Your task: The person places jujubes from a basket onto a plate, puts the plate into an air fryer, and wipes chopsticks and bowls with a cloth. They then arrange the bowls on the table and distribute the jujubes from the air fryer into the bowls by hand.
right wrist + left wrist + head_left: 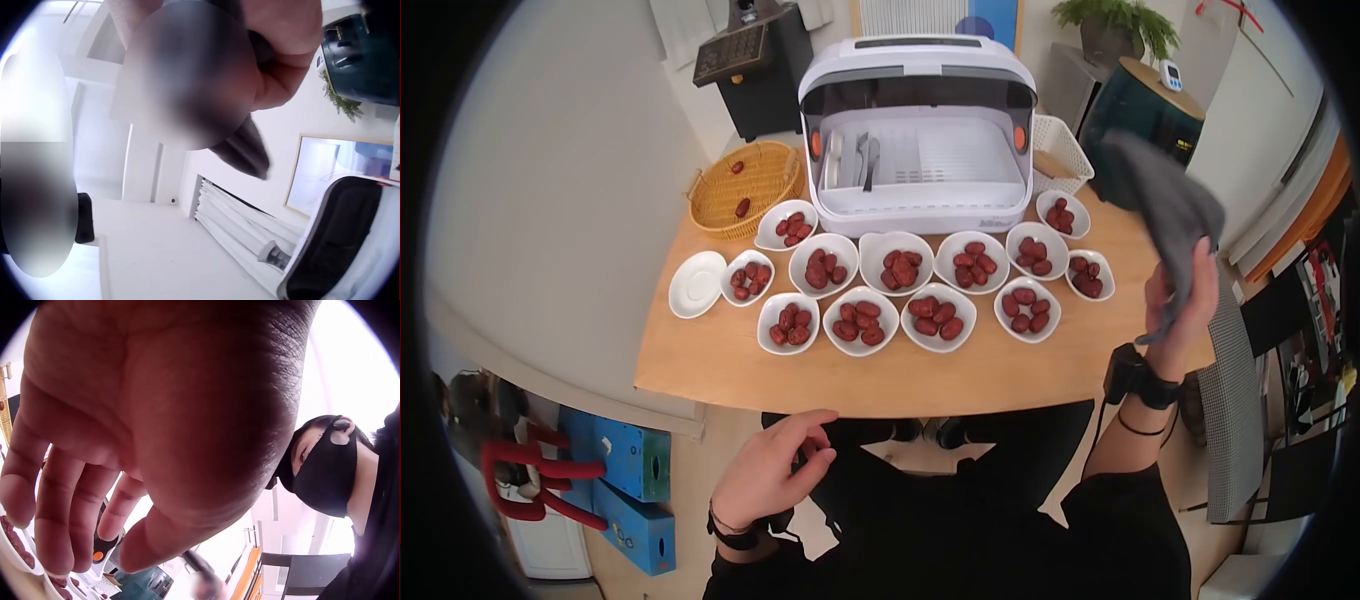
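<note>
My right hand (1192, 300) grips a dark grey cloth (1168, 195), raised over the right side of the table; the cloth hangs folded and slightly blurred. In the right wrist view, part of the cloth (247, 150) sticks out below the fingers. My left hand (770, 468) is held just off the table's front edge, fingers loosely bent with nothing in them. Its palm (156, 406) fills much of the left wrist view. Across the table stand several white bowls (789, 347) with red dates (902, 270) in them. A white dish (680, 305) at the left holds no dates.
Behind the bowls stands a white dish box (920, 212), lid raised, with cutlery (868, 160) inside. A wicker basket (700, 215) with a few dates is left of it. At the right are a white plastic basket (1083, 165) and a dark green appliance (1115, 150).
</note>
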### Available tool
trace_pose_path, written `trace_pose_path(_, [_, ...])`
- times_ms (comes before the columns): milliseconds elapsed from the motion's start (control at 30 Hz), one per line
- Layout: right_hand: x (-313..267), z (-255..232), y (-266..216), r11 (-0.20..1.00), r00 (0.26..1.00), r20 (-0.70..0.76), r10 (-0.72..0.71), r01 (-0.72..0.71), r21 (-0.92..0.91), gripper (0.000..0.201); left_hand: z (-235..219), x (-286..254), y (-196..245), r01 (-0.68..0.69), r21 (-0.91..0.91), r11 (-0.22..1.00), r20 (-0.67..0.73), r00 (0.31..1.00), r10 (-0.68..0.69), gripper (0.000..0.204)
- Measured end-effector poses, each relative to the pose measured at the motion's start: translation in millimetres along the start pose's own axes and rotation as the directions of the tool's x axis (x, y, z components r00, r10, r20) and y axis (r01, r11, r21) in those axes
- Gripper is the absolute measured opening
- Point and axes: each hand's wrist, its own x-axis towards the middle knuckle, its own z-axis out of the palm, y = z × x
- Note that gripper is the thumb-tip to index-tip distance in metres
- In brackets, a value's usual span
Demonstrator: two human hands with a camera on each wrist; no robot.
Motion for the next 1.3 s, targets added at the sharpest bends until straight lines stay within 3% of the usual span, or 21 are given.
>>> trace_pose_path(33, [4.1,-3.5,-6.2,0.991,0.996,0.075,-0.052,0.042,0.130,0.030,0.8,1.6,-3.0,-0.037,0.001,0.999,-0.026,0.999,0.037,0.041])
trace_pose_path(67, [4.0,2.6,-7.1,0.955,0.998,0.038,-0.046,0.032,0.296,0.030,2.3,4.0,-3.8,-0.037,0.022,0.999,-0.030,0.999,0.038,0.041])
trace_pose_path(200, [7.2,5.5,2.2,0.931,0.999,0.027,0.023,-0.032,0.363,0.031,12.0,16.3,-0.4,-0.043,0.025,0.999,-0.007,0.999,0.044,0.041])
trace_pose_path(300, [7.1,-1.5,16.5,0.924,0.996,0.053,0.076,-0.090,0.371,0.032,14.6,21.2,2.8,-0.071,0.024,0.997,0.019,0.997,0.070,0.040])
trace_pose_path(967, [7.5,-14.9,32.9,0.905,0.993,0.014,0.119,-0.114,0.409,0.034,17.6,30.5,-1.3,0.009,0.098,0.995,0.063,0.998,-0.015,0.033])
trace_pose_path(1300, [4.5,-10.3,43.4,0.896,0.984,-0.015,0.175,-0.153,0.416,0.032,19.7,33.2,-7.7,-0.017,0.097,0.995,0.056,0.998,0.012,0.032])
